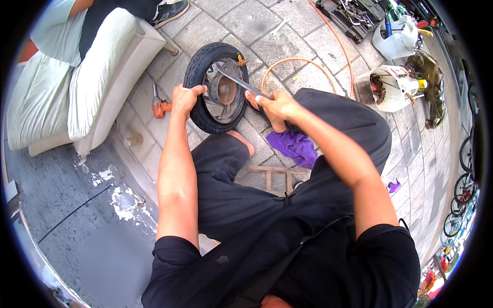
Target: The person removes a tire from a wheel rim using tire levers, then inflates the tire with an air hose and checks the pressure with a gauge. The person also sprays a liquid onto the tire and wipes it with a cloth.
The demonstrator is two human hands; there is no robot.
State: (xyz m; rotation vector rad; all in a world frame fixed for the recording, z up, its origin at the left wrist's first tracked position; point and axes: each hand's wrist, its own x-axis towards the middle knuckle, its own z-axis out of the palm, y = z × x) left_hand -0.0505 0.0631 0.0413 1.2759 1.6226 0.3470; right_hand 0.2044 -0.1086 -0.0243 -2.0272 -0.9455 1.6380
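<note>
A small black tyre (pixel 196 71) on a metal wheel (pixel 226 91) stands tilted in front of me, by my feet. My left hand (pixel 188 97) grips the tyre's left side, with the thumb over the sidewall toward the rim. In my closed right hand (pixel 280 107) is a long, flat metal tyre lever (pixel 239 80). It slants up and left across the wheel, its far end near the rim's upper inside edge; whether it sits under the bead I cannot tell. A small orange piece (pixel 240 58) shows at the tyre's upper right.
An orange power tool (pixel 160 108) lies left of the tyre, beside a padded seat (pixel 102 77) where another person sits. A purple cloth (pixel 295 148) lies by my foot. Rightward are an orange hose (pixel 345 41), a toolbox (pixel 354 18) and cut-open white containers (pixel 394 41) of tools.
</note>
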